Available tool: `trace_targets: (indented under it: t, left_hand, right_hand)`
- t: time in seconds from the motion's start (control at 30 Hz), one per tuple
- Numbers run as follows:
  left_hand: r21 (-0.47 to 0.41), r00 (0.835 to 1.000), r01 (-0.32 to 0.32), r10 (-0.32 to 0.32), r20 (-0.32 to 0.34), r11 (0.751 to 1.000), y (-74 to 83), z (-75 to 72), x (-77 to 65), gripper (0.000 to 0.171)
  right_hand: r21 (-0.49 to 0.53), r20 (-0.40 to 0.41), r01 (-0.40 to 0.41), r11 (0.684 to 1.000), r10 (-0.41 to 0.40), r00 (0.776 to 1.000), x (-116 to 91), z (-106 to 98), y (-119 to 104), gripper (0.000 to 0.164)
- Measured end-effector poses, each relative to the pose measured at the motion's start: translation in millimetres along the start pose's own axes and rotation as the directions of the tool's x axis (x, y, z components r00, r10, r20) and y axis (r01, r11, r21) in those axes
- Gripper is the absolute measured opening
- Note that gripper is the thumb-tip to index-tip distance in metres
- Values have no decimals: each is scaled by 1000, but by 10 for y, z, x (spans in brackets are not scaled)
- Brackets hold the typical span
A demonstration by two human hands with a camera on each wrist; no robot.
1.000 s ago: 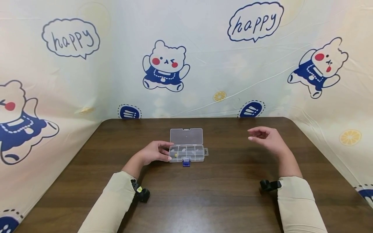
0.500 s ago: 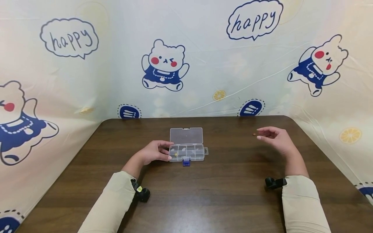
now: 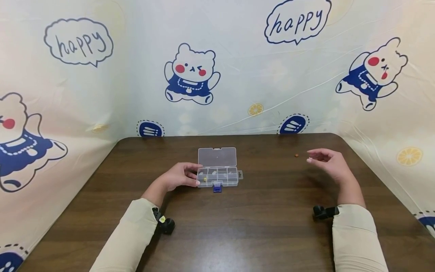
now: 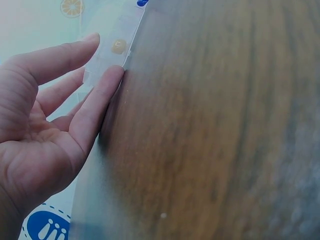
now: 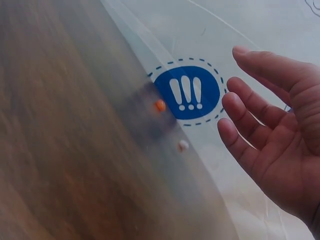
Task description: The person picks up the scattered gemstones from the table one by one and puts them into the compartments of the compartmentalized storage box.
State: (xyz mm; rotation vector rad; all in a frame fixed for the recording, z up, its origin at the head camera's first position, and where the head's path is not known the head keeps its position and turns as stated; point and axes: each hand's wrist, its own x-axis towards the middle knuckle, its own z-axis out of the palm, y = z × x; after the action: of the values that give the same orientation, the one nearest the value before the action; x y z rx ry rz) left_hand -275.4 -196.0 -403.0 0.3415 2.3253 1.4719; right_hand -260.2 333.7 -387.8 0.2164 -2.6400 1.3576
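Observation:
A clear plastic compartment box (image 3: 222,181) stands on the table with its lid (image 3: 216,156) raised at the back and a blue latch (image 3: 217,187) in front. My left hand (image 3: 180,175) holds its left end, thumb at the front corner and fingertips at the back one. A small yellow piece (image 4: 118,46) shows through the box wall in the left wrist view. To the right, my right hand (image 3: 327,163) hovers with relaxed, parted fingers. Near it lie a small orange bead-like piece (image 5: 159,105) and a whitish one (image 5: 183,146), both apart from the fingers in the right wrist view.
The brown wooden table (image 3: 258,226) reaches back to a patterned cloth backdrop (image 3: 238,75). A hang tab (image 3: 240,174) sticks out from the box's right side. Pale bits lie in several of the compartments.
My right hand has drawn off to the right, uncovering the orange piece and then the whitish one. The left hand keeps its place at the box.

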Motion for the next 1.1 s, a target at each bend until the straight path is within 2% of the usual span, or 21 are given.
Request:
trace_targets:
  t: [0.27,0.77,0.97,1.1]
  left_hand:
    - [3,1000,-8,8,4,1000,-15,-9,11,67]
    - [2,1000,6,-6,2,1000,7,-3,3,66]
    - [5,1000,14,-14,1,1000,16,-8,5,66]
    - [9,1000,18,-18,-1,1000,10,-4,2,66]
  right_hand:
    - [8,0,-34,999,34,999,-30,-44,130,52]
    - [17,11,-75,997,75,997,28,-124,320,50]
    - [-27,28,-84,996,84,996,52,-179,366,48]
    - [-73,67,-93,993,97,993,85,-226,386,50]
